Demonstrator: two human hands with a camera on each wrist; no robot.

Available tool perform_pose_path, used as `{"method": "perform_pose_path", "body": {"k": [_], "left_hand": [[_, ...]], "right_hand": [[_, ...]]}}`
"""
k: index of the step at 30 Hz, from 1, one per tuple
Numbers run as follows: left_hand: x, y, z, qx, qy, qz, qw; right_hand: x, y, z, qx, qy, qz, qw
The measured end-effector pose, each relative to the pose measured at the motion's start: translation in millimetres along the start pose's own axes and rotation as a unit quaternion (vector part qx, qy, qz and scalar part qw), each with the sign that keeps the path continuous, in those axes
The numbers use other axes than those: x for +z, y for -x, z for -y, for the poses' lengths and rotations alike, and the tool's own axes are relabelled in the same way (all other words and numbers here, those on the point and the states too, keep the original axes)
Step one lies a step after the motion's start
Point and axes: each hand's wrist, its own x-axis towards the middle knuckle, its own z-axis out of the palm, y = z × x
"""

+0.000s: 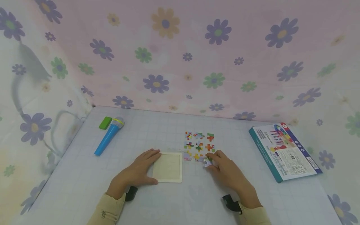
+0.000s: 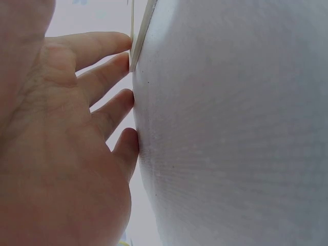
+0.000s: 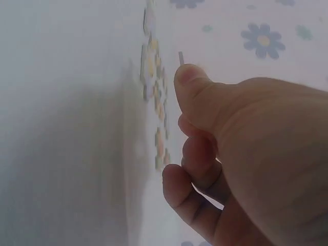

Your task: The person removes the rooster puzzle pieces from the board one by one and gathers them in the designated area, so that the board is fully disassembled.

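Observation:
My left hand (image 1: 142,168) rests against the left side of a square puzzle frame (image 1: 180,168) with a pale, bare inside. In the left wrist view its fingers (image 2: 110,77) are spread, with two fingertips touching the frame's edge (image 2: 141,38). Between thumb and forefinger, my right hand (image 1: 226,170) pinches a jigsaw piece (image 1: 207,162); the right wrist view shows the piece (image 3: 181,58) edge-on, lifted off the table. Several colourful jigsaw pieces (image 1: 199,146) lie in spaced rows just beyond that hand, to the right of the frame. The right hand partly covers the nearest row.
On the far left lie a blue toy microphone (image 1: 109,137) and a green block (image 1: 105,122). A flat printed box (image 1: 287,153) lies on the right of the white table (image 1: 157,203). Flowered cloth (image 1: 185,68) hangs behind and at both sides.

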Motion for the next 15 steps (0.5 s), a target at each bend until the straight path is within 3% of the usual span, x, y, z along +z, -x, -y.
{"method": "perform_pose_path", "body": {"k": [8, 15], "left_hand": [[0.2, 0.7, 0.1, 0.004, 0.003, 0.000, 1.0000], [-0.9, 0.6, 0.4, 0.010, 0.003, -0.001, 0.9999]], "right_hand": [[2.2, -1.0, -10.4, 0.044, 0.006, 0.023, 0.9988], [7.4, -2.5, -16.4, 0.052, 0.008, 0.012, 0.9986]]}}
